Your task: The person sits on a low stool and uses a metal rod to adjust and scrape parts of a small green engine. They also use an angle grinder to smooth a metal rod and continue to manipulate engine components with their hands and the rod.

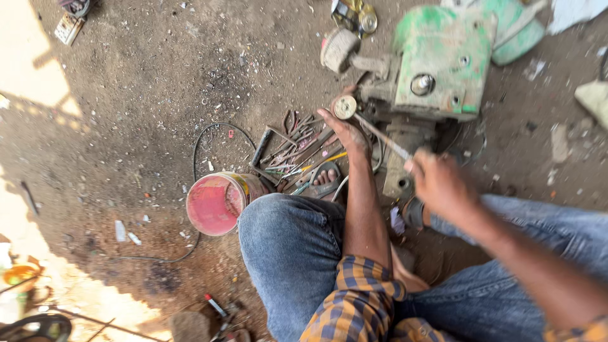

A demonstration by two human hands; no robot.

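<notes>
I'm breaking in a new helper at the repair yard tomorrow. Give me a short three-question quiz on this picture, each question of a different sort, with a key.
1. True or false: the left hand rests at the small round pulley on the green machine.
2. Multiple choice: what does the right hand grip? A) a paintbrush B) a long thin metal tool C) a cup
3. Fill in: the pink bucket lies on its ____ on the dirt floor, beside the pile of hand tools.

Key: 1 true; 2 B; 3 side.
</notes>
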